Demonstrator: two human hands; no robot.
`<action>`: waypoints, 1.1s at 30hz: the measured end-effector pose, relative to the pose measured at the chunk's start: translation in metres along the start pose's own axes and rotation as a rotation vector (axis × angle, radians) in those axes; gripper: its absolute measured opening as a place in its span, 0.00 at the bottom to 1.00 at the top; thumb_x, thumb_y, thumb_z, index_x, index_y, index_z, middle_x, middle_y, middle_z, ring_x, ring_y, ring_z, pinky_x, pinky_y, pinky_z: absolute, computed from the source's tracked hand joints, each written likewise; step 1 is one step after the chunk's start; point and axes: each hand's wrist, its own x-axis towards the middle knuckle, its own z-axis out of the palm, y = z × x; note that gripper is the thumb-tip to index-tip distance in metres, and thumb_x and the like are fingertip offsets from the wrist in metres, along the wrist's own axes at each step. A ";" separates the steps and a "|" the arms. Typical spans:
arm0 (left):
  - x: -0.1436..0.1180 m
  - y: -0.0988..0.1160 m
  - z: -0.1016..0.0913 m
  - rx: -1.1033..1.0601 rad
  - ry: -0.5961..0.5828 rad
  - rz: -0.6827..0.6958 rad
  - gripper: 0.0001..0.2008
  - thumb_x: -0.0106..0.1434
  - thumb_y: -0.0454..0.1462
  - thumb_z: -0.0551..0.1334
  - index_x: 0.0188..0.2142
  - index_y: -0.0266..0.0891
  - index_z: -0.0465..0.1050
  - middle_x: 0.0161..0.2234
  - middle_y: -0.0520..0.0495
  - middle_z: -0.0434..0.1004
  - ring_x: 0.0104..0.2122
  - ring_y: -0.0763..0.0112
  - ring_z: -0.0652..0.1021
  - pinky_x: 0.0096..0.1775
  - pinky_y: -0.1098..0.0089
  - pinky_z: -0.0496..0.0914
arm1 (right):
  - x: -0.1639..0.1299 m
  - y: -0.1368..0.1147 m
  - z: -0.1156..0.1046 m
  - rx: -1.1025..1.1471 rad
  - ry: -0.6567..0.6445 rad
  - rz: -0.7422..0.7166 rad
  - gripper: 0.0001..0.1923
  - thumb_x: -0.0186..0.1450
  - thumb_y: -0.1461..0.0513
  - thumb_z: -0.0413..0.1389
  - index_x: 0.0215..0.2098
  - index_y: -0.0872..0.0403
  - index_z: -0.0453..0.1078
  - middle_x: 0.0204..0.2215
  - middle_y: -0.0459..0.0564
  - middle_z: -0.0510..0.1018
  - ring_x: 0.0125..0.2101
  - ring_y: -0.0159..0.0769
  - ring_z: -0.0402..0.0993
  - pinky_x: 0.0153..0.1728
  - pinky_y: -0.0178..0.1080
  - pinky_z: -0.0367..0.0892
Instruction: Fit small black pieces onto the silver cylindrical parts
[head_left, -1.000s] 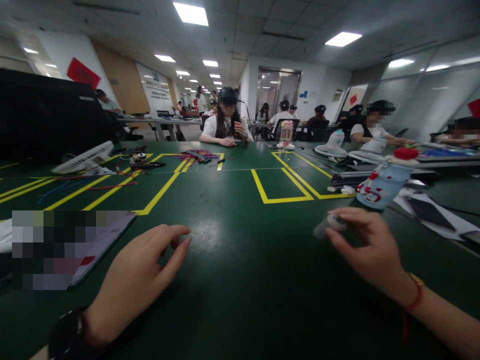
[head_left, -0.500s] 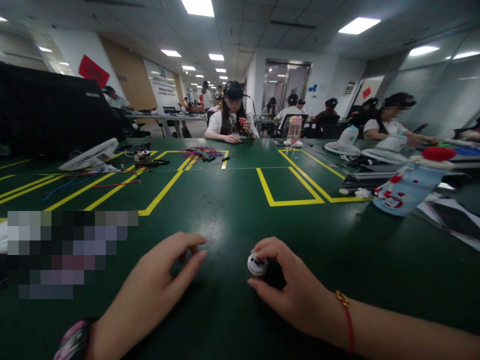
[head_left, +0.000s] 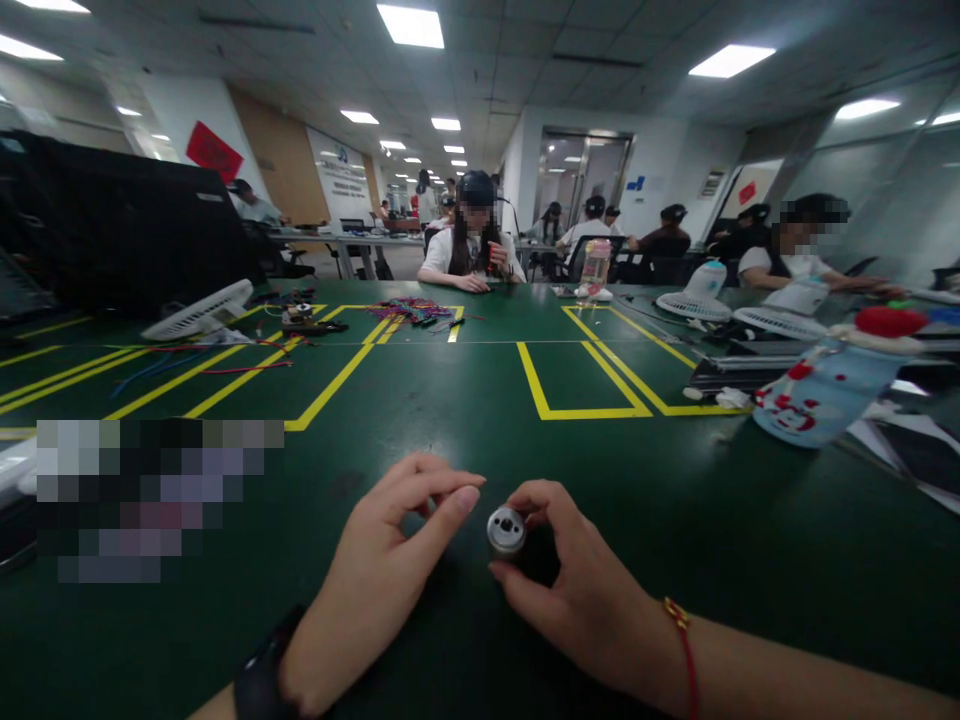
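Note:
A small silver cylinder (head_left: 506, 529) with a round hole in its end face sits between the thumb and fingers of my right hand (head_left: 577, 590), low over the green table (head_left: 465, 400). My left hand (head_left: 382, 580) is just to its left, fingers curled, with the thumb and forefinger tips close to the cylinder; whether they touch it I cannot tell. A dark watch band is on my left wrist and a red cord on my right wrist.
A blurred flat device (head_left: 150, 500) lies at the left. A pale blue bottle with red marks (head_left: 825, 390) lies on its side at the right. White fans (head_left: 199, 312), loose wires (head_left: 412, 310) and seated people (head_left: 472, 250) are farther back.
My right hand brought the cylinder from the right side to the middle in front of me. My left hand moved right toward it, and its fingertips closed in.

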 end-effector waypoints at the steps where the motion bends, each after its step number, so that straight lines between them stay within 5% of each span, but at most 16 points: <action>1: 0.000 -0.003 -0.002 0.033 -0.040 -0.005 0.09 0.65 0.40 0.59 0.41 0.49 0.77 0.37 0.52 0.73 0.38 0.69 0.74 0.40 0.68 0.68 | 0.000 0.000 -0.001 -0.011 0.010 -0.006 0.20 0.58 0.65 0.55 0.47 0.50 0.57 0.41 0.45 0.67 0.39 0.27 0.65 0.41 0.35 0.65; 7: -0.002 -0.020 0.002 0.306 -0.298 0.058 0.12 0.63 0.39 0.61 0.44 0.58 0.77 0.47 0.51 0.72 0.47 0.62 0.71 0.49 0.59 0.65 | 0.000 0.001 -0.004 -0.053 0.032 -0.011 0.18 0.58 0.65 0.53 0.46 0.52 0.57 0.40 0.48 0.66 0.39 0.29 0.64 0.40 0.36 0.65; 12: -0.003 -0.024 0.005 0.434 -0.320 0.128 0.14 0.63 0.39 0.60 0.47 0.61 0.74 0.51 0.51 0.71 0.50 0.58 0.69 0.50 0.53 0.64 | 0.000 0.000 -0.003 -0.083 0.005 -0.036 0.19 0.59 0.65 0.52 0.49 0.52 0.56 0.43 0.49 0.66 0.41 0.31 0.64 0.44 0.38 0.65; 18: -0.004 -0.022 0.001 0.275 -0.224 0.019 0.17 0.63 0.44 0.59 0.51 0.54 0.70 0.52 0.49 0.71 0.52 0.60 0.69 0.54 0.54 0.63 | -0.003 0.000 -0.012 -0.101 -0.064 -0.008 0.19 0.63 0.63 0.51 0.52 0.49 0.56 0.46 0.49 0.66 0.44 0.30 0.64 0.46 0.37 0.65; 23: 0.000 -0.022 -0.001 0.173 -0.142 -0.094 0.15 0.65 0.45 0.56 0.51 0.51 0.70 0.51 0.49 0.71 0.49 0.61 0.72 0.51 0.57 0.67 | -0.030 0.040 -0.086 -0.383 0.205 0.150 0.21 0.63 0.54 0.51 0.53 0.50 0.58 0.47 0.52 0.67 0.44 0.35 0.67 0.44 0.40 0.66; 28: 0.003 -0.022 0.001 0.157 -0.116 -0.156 0.16 0.64 0.46 0.57 0.50 0.48 0.71 0.48 0.47 0.74 0.47 0.60 0.74 0.49 0.57 0.68 | -0.079 0.096 -0.195 -0.663 0.510 0.653 0.29 0.62 0.47 0.50 0.55 0.56 0.60 0.44 0.60 0.70 0.27 0.34 0.68 0.31 0.41 0.65; 33: 0.003 -0.020 0.000 0.142 -0.136 -0.124 0.16 0.64 0.46 0.57 0.49 0.47 0.72 0.48 0.46 0.74 0.46 0.60 0.74 0.48 0.57 0.69 | -0.106 0.119 -0.248 -0.776 0.510 0.841 0.31 0.61 0.47 0.49 0.52 0.62 0.63 0.44 0.67 0.70 0.33 0.40 0.71 0.32 0.42 0.65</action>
